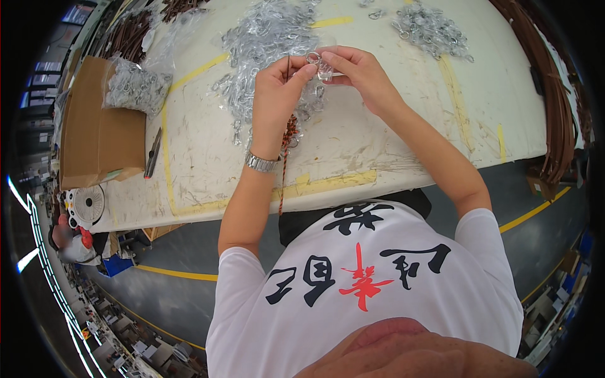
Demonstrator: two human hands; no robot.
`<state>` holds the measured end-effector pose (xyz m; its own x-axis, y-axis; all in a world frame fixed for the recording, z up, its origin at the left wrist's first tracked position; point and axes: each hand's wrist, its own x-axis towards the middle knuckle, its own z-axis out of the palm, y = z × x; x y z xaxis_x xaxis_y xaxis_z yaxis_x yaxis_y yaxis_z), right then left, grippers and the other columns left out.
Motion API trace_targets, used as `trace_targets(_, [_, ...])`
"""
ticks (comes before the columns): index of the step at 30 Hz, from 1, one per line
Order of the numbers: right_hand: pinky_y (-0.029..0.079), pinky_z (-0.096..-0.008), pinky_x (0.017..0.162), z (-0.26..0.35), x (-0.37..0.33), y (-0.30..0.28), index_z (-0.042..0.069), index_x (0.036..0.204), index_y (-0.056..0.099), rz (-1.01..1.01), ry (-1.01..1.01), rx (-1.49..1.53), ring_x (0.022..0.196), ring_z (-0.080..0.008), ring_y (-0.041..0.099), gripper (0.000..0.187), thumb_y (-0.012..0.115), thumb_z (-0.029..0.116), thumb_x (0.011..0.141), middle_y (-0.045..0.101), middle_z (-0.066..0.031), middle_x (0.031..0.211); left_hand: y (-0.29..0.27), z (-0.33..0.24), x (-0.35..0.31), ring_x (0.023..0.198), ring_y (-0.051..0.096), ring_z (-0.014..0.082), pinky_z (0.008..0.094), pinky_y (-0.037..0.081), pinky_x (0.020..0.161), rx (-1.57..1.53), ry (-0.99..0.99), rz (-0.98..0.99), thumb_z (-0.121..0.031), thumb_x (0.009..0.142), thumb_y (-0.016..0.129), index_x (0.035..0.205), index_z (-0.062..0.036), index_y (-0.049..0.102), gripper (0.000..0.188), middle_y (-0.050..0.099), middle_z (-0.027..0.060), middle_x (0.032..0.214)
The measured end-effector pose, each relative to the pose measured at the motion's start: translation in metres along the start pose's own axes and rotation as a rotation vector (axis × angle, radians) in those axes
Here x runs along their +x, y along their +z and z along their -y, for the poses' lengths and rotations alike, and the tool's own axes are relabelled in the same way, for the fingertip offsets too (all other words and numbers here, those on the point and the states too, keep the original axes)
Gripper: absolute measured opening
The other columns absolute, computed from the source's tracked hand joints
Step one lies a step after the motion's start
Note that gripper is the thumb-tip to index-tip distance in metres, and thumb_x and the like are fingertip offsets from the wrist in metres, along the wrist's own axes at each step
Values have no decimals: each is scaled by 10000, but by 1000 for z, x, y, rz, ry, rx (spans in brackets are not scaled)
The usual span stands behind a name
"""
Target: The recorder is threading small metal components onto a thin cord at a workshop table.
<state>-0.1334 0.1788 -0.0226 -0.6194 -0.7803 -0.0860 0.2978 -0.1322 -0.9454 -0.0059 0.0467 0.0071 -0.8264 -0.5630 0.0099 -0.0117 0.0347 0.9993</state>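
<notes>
Above the pile at the table's middle, my two hands meet around a silver key ring [313, 57]. My left hand [279, 85], with a metal watch [261, 162] on its wrist, is closed, thumb and fingertips at the ring's left side. A thin dark strip [288, 67] stands up between its fingers; its kind is unclear. My right hand [362, 72] pinches a clear plastic piece [326, 68] beside the ring. Orange-and-dark braided cord [289, 135] shows beside my left wrist, one strand hanging over the table edge. Behind lies a heap of clear-bagged metal rings [268, 38].
A smaller heap of bagged rings [430, 30] lies far right. On the left are a cardboard box [94, 135], a stuffed clear bag [135, 88], a box cutter [152, 153] and a small white fan [86, 205]. Brown strips [548, 94] line the right edge.
</notes>
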Motion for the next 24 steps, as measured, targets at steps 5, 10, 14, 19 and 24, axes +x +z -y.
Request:
trace_targets(5, [589,-313,893,4,0,-8,20,1198,757,29,17,-104,997,-141,722,315,701,272,1019,773,-65,1095,-4,4,3,647,470,-7,193,341,545,-30,0,10,-118,965,752,1048,22,750,162,678,-42,819])
trace_targets(10, [585,-310,897,2,7,-16,13,1169,765,-45,8,-35,985,-142,728,302,712,265,1010,779,-68,1089,-5,4,1,613,441,-10,195,319,522,-34,26,-44,-124,966,759,1053,8,750,158,676,-41,831])
trace_targets(14, [581,-304,898,5,9,-17,14,1149,772,-107,-9,29,978,-138,728,297,717,270,1008,778,-70,1093,-12,1,4,549,374,-11,185,258,470,-185,16,-24,-117,993,724,1106,-1,724,161,689,-14,903])
trace_targets(19, [577,-295,897,5,10,-20,14,1150,771,-135,-61,-25,967,-131,726,310,714,285,1011,779,-67,1088,-6,-2,1,532,367,-9,184,250,460,-226,-45,105,-100,999,704,1108,-2,721,148,717,23,919])
trace_targets(24, [577,-296,897,7,9,-18,18,1152,774,-134,-75,-35,963,-125,723,309,709,287,1015,779,-62,1080,-2,-2,-1,508,366,-3,181,274,451,-177,-70,52,-88,1004,685,1120,17,708,158,743,74,897])
